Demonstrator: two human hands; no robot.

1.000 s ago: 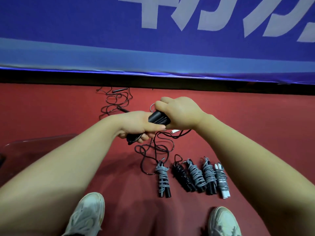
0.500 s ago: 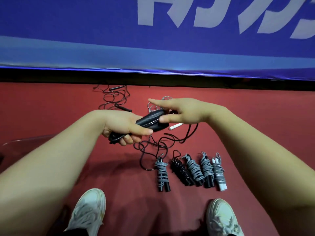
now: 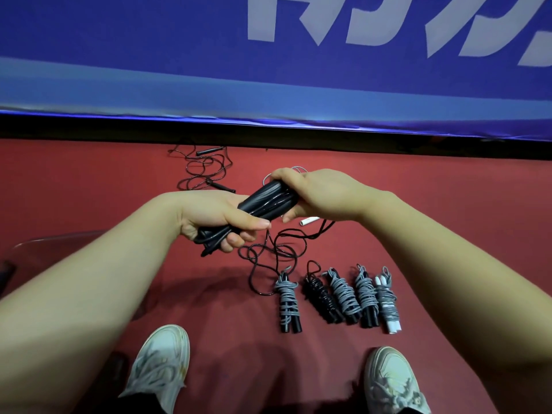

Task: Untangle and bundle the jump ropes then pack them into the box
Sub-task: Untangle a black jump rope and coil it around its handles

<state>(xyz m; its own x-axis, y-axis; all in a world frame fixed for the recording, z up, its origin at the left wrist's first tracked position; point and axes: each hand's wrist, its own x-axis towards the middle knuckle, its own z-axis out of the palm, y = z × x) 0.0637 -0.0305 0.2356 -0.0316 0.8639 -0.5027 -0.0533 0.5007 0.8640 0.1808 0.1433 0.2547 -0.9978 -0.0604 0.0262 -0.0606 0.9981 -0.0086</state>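
In the head view, your left hand [image 3: 221, 222] grips the lower end of the black jump rope [image 3: 263, 201], and your right hand [image 3: 316, 195] curls round its upper end, above the red floor [image 3: 448, 174]. Its cord trails down beside five wound bundles [image 3: 342, 294]. Another loose rope [image 3: 210, 151] lies by the wall.

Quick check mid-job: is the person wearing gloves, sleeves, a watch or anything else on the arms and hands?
No. The left hand and the right hand are bare: no gloves, rings or tape show. The left forearm and the right forearm are bare too, with no sleeve, watch or wristband in view. The nails that show look short and unpainted.
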